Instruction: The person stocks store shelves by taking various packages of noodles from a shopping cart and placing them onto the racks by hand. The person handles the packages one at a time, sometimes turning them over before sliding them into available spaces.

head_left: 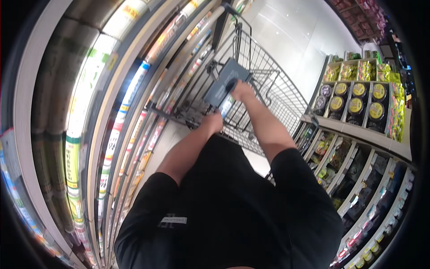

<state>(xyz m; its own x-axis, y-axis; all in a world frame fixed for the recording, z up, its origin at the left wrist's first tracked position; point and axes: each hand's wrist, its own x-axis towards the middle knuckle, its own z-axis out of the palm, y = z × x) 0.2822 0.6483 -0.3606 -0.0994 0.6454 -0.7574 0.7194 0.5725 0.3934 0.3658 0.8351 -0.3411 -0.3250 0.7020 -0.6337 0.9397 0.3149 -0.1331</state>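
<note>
Head camera view: a shopping cart [280, 92] stands ahead of the person, its handle [227, 106] running between the two hands. Left hand [213, 121]: grip closed around the near end of the handle; the fingertips are hidden from the camera. Right hand [242, 91]: grip closed around the far end of the handle, fingers curled over the bar. A label strip with light and blue areas is exposed on the bar between the two hands. Both forearms are bare below the sleeves of a black shirt [224, 197].

Directly beyond the handle, a dark grey panel [224, 83] is tilted within the cart frame; its print is too blurred to read. The wire basket extends past the panel, over a pale, glossy floor [289, 29].

Left side: shelving [22, 103] carries rows of packaged goods close to the cart. Right side: a tiered display [358, 130] carries dark jars [377, 110] with yellow lids, with yellow-green packets [365, 70] above and beside them. Bagged goods [345, 152] fill the sloping shelves below.
</note>
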